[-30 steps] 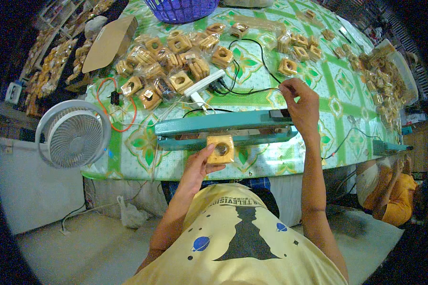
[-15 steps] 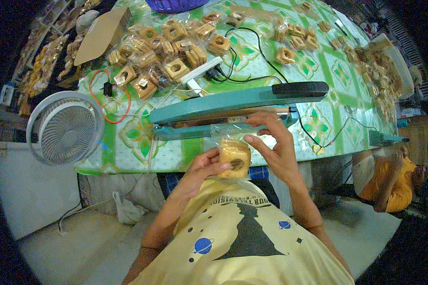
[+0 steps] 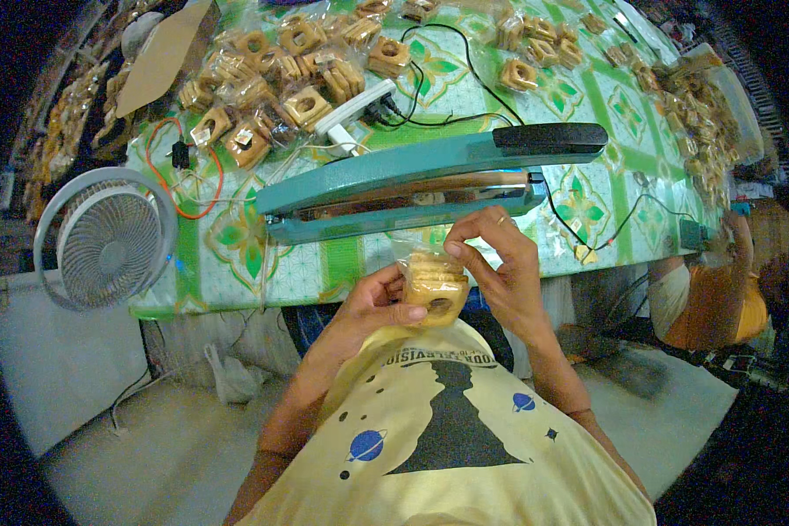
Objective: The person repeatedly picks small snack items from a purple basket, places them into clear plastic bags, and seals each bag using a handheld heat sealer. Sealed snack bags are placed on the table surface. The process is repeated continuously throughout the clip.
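A clear plastic bag (image 3: 436, 294) holds a stack of tan, square pieces with a round hole in the face. My left hand (image 3: 373, 305) grips it from the left side, thumb across the front. At the bag's upper right, my right hand (image 3: 504, 276) pinches the loose plastic between thumb and forefinger. Just beyond both hands lies a long teal bag sealer (image 3: 373, 180) with a black handle end, its arm raised above the base. The bag is in front of the table edge, apart from the sealer.
Many bagged tan pieces (image 3: 289, 74) lie at the back left, with more at the right (image 3: 710, 114). A white power strip (image 3: 355, 103) and cords sit behind the sealer. A round fan (image 3: 110, 237) stands left. Another person (image 3: 719, 298) is at the far right.
The bag has tipped, so the layered edges of its stack now show. My right hand has come down to its mouth, away from the sealer. The whole view has shifted slightly.
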### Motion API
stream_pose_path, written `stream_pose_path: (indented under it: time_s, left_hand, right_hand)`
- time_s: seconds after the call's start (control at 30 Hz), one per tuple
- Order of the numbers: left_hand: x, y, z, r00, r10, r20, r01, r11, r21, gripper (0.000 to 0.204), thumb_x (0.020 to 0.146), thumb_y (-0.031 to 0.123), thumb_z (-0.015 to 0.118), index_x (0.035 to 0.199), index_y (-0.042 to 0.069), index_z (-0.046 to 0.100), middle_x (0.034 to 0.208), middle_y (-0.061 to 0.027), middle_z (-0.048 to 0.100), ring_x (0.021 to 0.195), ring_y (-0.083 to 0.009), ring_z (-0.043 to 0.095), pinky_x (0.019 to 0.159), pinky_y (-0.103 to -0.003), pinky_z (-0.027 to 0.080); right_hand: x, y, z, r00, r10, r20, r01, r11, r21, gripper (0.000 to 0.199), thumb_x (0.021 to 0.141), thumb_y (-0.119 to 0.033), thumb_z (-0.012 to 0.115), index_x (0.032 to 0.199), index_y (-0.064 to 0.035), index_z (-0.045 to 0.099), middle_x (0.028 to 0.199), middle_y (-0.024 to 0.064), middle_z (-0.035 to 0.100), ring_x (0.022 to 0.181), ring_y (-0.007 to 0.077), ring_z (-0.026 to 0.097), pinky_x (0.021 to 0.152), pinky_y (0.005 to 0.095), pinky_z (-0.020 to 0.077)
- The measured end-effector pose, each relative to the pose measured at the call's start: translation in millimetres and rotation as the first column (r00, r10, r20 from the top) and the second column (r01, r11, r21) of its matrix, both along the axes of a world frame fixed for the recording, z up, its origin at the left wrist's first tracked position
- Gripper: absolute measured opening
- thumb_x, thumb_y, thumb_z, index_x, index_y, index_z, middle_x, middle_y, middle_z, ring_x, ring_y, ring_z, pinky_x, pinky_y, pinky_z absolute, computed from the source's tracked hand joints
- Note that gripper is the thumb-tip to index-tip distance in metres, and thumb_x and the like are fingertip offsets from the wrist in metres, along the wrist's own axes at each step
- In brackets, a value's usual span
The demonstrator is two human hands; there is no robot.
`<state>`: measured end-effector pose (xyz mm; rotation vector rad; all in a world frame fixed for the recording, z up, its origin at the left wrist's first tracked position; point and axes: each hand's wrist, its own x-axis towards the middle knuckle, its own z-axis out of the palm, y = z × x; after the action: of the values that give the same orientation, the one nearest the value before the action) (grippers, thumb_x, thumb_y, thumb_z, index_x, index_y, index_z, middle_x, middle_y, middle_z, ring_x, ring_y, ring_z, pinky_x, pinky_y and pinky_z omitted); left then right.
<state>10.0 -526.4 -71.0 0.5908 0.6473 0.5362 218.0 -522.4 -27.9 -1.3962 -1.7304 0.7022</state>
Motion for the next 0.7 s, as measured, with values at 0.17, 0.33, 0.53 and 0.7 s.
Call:
stream_pose_path:
  time_s: [0.17, 0.33, 0.53, 0.7]
  left_hand:
    - [8, 1, 4, 0.981, 0.155, 0.119, -0.178, 0.96, 0.216, 0.071, 0.077, 0.023, 0.079, 0.136, 0.004, 0.043, 0.128, -0.0126, 0.056, 0.121, -0.0241, 0.052, 0.102, -0.037, 0.042]
    - [19, 10, 7, 0.895, 0.432, 0.114, -0.404, 0.675, 0.617, 0.034, 0.083, 0.019, 0.073, 0.112, 0.004, 0.063, 0.127, -0.0152, 0.056, 0.122, -0.0334, 0.051, 0.103, -0.044, 0.043]
    - [7, 8, 8, 0.801, 0.596, 0.061, -0.498, 0.606, 0.62, 0.01, 0.086, 0.011, 0.067, 0.09, 0.002, 0.071, 0.111, -0.0146, 0.064, 0.106, -0.0275, 0.062, 0.092, -0.035, 0.048]
    - [-11, 6, 6, 0.694, 0.712, -0.105, -0.524, 0.6, 0.604, 0.012, 0.089, 0.012, 0.064, 0.091, 0.004, 0.073, 0.104, -0.0117, 0.068, 0.092, -0.0174, 0.064, 0.083, -0.026, 0.049]
  right_hand:
    - [-10, -7, 4, 0.997, 0.078, -0.006, -0.078, 0.997, 0.026, 0.014, 0.083, 0.004, 0.062, 0.092, -0.0006, 0.053, 0.09, 0.0122, 0.055, 0.084, 0.0275, 0.057, 0.075, 0.0359, 0.0452]
    - [-24, -13, 13, 0.992, 0.095, 0.087, -0.106, 0.986, 0.13, 0.017, 0.081, 0.006, 0.062, 0.093, -0.0007, 0.053, 0.091, 0.0142, 0.054, 0.085, 0.0323, 0.055, 0.073, 0.0375, 0.0449]
    - [-25, -13, 13, 0.97, 0.04, 0.239, -0.104, 0.96, 0.262, 0.021, 0.076, 0.0, 0.068, 0.092, -0.0025, 0.054, 0.09, 0.0151, 0.056, 0.084, 0.0354, 0.054, 0.073, 0.0415, 0.0446]
    - [-11, -16, 7, 0.979, -0.04, 0.198, 0.019, 0.994, 0.107, 0.018, 0.082, -0.004, 0.066, 0.094, -0.0032, 0.053, 0.092, 0.015, 0.056, 0.084, 0.0337, 0.055, 0.077, 0.0408, 0.0451]
